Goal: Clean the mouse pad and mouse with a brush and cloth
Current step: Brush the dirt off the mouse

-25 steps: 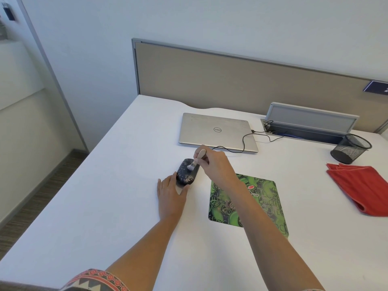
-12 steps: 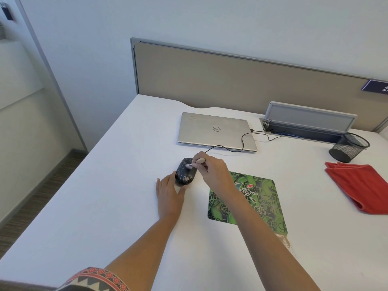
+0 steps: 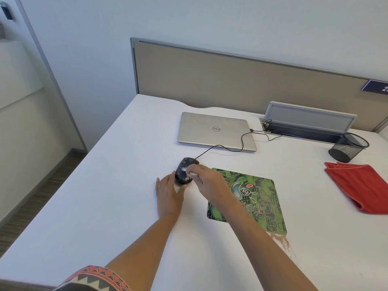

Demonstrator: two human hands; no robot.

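counts: 1 mouse [image 3: 183, 172], 1 brush [image 3: 194, 174], 1 mouse pad [image 3: 259, 199], 1 cloth [image 3: 361, 185], 2 hands.
mouse pos: on desk [image 3: 100, 206], wedged between the two hands; just ahead of L hand [image 3: 168, 195], under R hand [image 3: 207, 182] fingertips.
R hand: fingers curled tight round the brush, tip down on the mouse's back.
L hand: flat on desk, fingers straight and together, holds nothing; thumb side touches mouse's near end.
hidden: brush mostly buried in R fingers, only a pale handle stub + whitish bristle tuft show, blurred. Mouse's near end and R-side flank covered by the hands. Pad's L part under R wrist/forearm. Cloth cut off by frame edge.
mouse look: dark, oval, pale dusty speckles over its back, densest toward L hand. Wired; cable [image 3: 241, 141] leaves the far end.
pad: green patterned w/ logo text, lies flat just R of R hand. Brownish crumbs [image 3: 281, 241] at its near R corner.
cloth: red, folded, well apart to the R of R hand.
beyond hands: 1 closed silver laptop [image 3: 212, 131], cable runs to it; 1 black mesh cup [image 3: 348, 149] farther R.
near edge: patterned sleeve [image 3: 94, 278] on L arm, partly out of frame.
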